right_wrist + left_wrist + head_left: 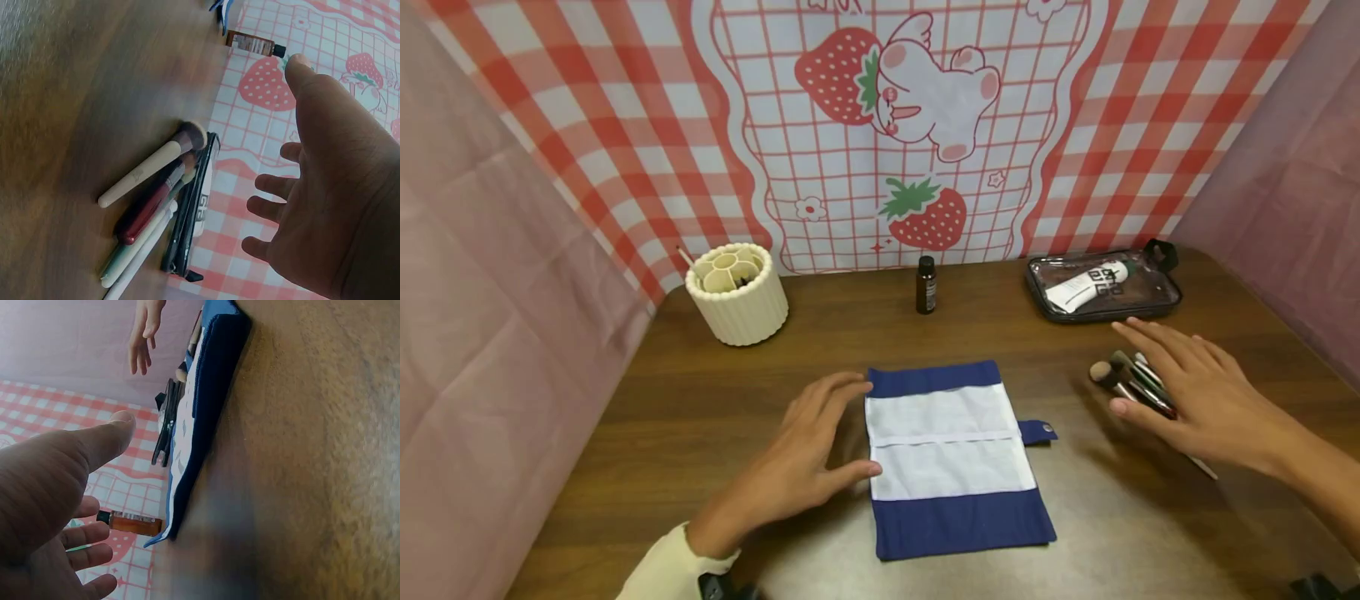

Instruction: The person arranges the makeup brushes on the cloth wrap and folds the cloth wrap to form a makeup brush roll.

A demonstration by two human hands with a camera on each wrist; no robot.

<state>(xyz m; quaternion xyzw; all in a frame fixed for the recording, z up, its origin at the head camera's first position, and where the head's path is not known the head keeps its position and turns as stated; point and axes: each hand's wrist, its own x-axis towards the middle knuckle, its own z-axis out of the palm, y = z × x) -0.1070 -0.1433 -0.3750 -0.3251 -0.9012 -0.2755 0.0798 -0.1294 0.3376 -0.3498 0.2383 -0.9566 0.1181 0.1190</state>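
A navy-and-white fabric brush roll [951, 462] lies unfolded on the table, its snap tab [1038, 432] pointing right. My left hand [805, 454] is at its left edge, thumb and fingers spread; whether the fingertips touch the cloth I cannot tell. In the left wrist view, that hand [56, 500] holds nothing. Over on the right, my right hand [1206, 396] hovers with extended fingers above several makeup brushes [1103, 372]. The right wrist view shows a thick brush with a pale handle [140, 174] and a red-handled brush [150, 211] among them, apart from the hand [325, 187].
Toward the back left stands a cream ribbed holder [741, 304] with a few thin items inside. A small dark bottle [927, 287] stands at the back middle. A clear black-edged pouch [1045, 310] with a white tube [1086, 287] lies back right. Checked cloth [647, 108] hangs behind the table.
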